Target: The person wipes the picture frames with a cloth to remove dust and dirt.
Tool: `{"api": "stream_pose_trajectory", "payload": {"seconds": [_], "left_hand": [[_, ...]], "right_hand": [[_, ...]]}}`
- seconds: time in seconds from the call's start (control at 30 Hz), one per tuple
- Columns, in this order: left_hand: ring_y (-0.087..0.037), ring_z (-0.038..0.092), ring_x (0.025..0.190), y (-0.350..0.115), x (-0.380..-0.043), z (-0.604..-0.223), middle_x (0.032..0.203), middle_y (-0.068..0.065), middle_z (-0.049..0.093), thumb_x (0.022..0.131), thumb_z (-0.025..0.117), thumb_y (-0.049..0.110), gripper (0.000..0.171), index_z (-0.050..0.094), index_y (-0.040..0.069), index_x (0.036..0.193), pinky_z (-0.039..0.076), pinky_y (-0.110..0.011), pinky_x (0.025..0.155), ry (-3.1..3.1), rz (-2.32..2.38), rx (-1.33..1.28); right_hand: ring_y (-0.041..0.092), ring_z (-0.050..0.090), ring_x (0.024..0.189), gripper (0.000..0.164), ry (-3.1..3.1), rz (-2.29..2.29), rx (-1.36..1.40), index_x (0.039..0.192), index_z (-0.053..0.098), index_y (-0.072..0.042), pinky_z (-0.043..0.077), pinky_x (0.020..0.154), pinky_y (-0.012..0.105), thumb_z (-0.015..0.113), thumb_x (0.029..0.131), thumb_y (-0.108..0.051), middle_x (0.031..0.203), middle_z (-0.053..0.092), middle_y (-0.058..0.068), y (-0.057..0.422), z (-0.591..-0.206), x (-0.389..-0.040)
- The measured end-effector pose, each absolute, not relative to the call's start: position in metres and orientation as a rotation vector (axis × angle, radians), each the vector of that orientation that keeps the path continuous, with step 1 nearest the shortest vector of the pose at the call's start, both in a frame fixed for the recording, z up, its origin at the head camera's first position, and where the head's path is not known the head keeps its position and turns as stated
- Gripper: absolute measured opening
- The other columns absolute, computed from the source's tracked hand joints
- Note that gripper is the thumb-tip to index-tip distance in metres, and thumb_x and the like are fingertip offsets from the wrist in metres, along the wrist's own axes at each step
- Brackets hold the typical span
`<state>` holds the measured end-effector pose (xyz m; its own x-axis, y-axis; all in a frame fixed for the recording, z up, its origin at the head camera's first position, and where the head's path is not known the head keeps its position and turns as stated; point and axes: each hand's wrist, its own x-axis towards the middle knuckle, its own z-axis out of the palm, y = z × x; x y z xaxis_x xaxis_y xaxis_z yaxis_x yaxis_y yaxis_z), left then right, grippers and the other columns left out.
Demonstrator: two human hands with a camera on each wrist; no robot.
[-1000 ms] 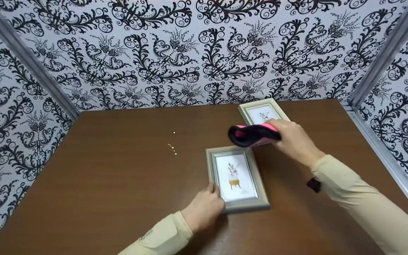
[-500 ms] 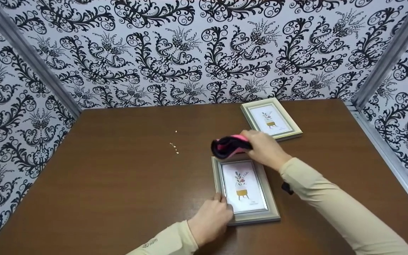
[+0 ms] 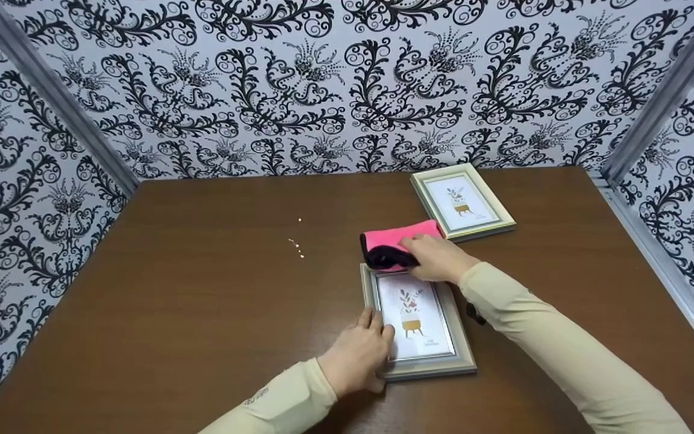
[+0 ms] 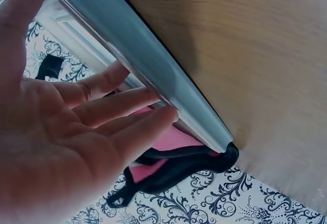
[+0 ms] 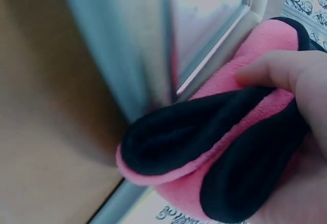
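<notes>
Arms [image 3: 564, 343] forward (left fingers [image 4: 148, 130] nearly straight)

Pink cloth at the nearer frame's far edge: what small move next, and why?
Probably slide the pink cloth along that edge: the right hand holds it there, while the left hand touches the left side of the nearer frame, perhaps enough to steady it.

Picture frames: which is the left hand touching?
The nearer frame, with the pink cloth at its far edge; the left hand touches its left side. The farther frame lies near the wall.
</notes>
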<state>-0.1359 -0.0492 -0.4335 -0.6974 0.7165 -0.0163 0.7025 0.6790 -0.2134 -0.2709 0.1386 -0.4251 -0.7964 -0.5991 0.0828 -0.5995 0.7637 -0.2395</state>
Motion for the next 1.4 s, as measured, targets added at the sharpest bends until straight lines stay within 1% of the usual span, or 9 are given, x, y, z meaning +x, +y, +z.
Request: {"api": "stream_pose_trajectory", "payload": {"seconds": [0.17, 0.37, 0.53, 0.7, 0.93, 1.03, 1.23, 1.3, 1.4], "left_hand": [[-0.040, 0.048, 0.107, -0.049, -0.137, -0.433, 0.113, -0.025, 0.052, 0.047, 0.080, 0.044, 0.072, 0.048, 0.002, 0.095, 0.049, -0.035, 0.077, -2.823, 0.295, -1.207], [-0.036, 0.053, 0.101, -0.049, -0.140, -0.434, 0.102, -0.022, 0.057, 0.044, 0.079, 0.050, 0.069, 0.049, 0.006, 0.089, 0.042, -0.034, 0.088, -2.722, 0.308, -1.251], [-0.034, 0.055, 0.093, -0.047, -0.141, -0.433, 0.095, -0.018, 0.057, 0.040, 0.079, 0.054, 0.070, 0.050, 0.008, 0.085, 0.048, -0.033, 0.077, -2.700, 0.315, -1.230], [-0.029, 0.057, 0.086, -0.044, -0.140, -0.432, 0.089, -0.013, 0.060, 0.039, 0.077, 0.061, 0.073, 0.053, 0.009, 0.085, 0.049, -0.030, 0.069, -2.692, 0.428, -1.182], [-0.029, 0.057, 0.090, -0.043, -0.138, -0.430, 0.090, -0.013, 0.059, 0.039, 0.077, 0.060, 0.072, 0.054, 0.010, 0.085, 0.051, -0.030, 0.054, -2.729, 0.484, -1.129], [-0.025, 0.056, 0.084, -0.043, -0.138, -0.429, 0.086, -0.010, 0.058, 0.040, 0.078, 0.059, 0.069, 0.054, 0.011, 0.084, 0.050, -0.030, 0.050, -2.740, 0.470, -1.125], [-0.020, 0.051, 0.075, -0.044, -0.138, -0.431, 0.079, -0.007, 0.054, 0.039, 0.079, 0.057, 0.067, 0.053, 0.013, 0.083, 0.047, -0.028, 0.045, -2.746, 0.422, -1.127], [-0.021, 0.051, 0.075, -0.044, -0.139, -0.432, 0.080, -0.007, 0.054, 0.040, 0.079, 0.056, 0.067, 0.052, 0.012, 0.083, 0.048, -0.029, 0.046, -2.750, 0.407, -1.134], [-0.022, 0.052, 0.077, -0.045, -0.140, -0.434, 0.082, -0.009, 0.055, 0.040, 0.079, 0.056, 0.068, 0.051, 0.011, 0.084, 0.049, -0.030, 0.048, -2.760, 0.379, -1.143]], "right_hand": [[0.027, 0.054, 0.091, 0.049, -3.028, 0.298, 1.034, 0.118, 0.053, -0.013, 0.044, 0.079, 0.045, 0.066, 0.070, -0.010, 0.101, 0.055, 0.011, 0.111, -0.424, -0.270], [0.027, 0.051, 0.103, 0.050, -2.904, 0.297, 1.257, 0.122, 0.052, -0.015, 0.038, 0.089, 0.042, 0.065, 0.074, -0.015, 0.116, 0.052, 0.008, 0.078, -0.429, -0.269], [0.025, 0.048, 0.107, 0.050, -2.864, 0.294, 1.316, 0.123, 0.051, -0.016, 0.037, 0.091, 0.041, 0.064, 0.075, -0.014, 0.119, 0.050, 0.008, 0.072, -0.431, -0.268], [0.023, 0.048, 0.107, 0.047, -2.897, 0.361, 1.283, 0.122, 0.052, -0.017, 0.038, 0.090, 0.039, 0.063, 0.077, -0.015, 0.116, 0.052, 0.007, 0.083, -0.428, -0.271], [0.025, 0.052, 0.102, 0.049, -2.914, 0.455, 1.235, 0.117, 0.054, -0.010, 0.040, 0.088, 0.041, 0.066, 0.070, -0.005, 0.110, 0.057, 0.008, 0.117, -0.425, -0.277], [0.026, 0.054, 0.098, 0.045, -2.923, 0.473, 1.178, 0.113, 0.056, -0.007, 0.041, 0.087, 0.042, 0.067, 0.069, -0.004, 0.106, 0.059, 0.010, 0.134, -0.425, -0.279], [0.025, 0.058, 0.079, 0.024, -2.952, 0.461, 0.995, 0.089, 0.058, -0.008, 0.047, 0.073, 0.042, 0.069, 0.068, -0.009, 0.082, 0.061, 0.005, 0.156, -0.423, -0.278], [0.025, 0.057, 0.074, 0.021, -2.974, 0.416, 0.942, 0.083, 0.056, -0.009, 0.047, 0.067, 0.042, 0.069, 0.067, -0.010, 0.077, 0.059, 0.005, 0.155, -0.423, -0.276], [0.026, 0.057, 0.072, 0.022, -2.990, 0.328, 0.911, 0.083, 0.057, -0.007, 0.048, 0.064, 0.042, 0.069, 0.065, -0.009, 0.076, 0.058, 0.007, 0.145, -0.421, -0.272]]}}
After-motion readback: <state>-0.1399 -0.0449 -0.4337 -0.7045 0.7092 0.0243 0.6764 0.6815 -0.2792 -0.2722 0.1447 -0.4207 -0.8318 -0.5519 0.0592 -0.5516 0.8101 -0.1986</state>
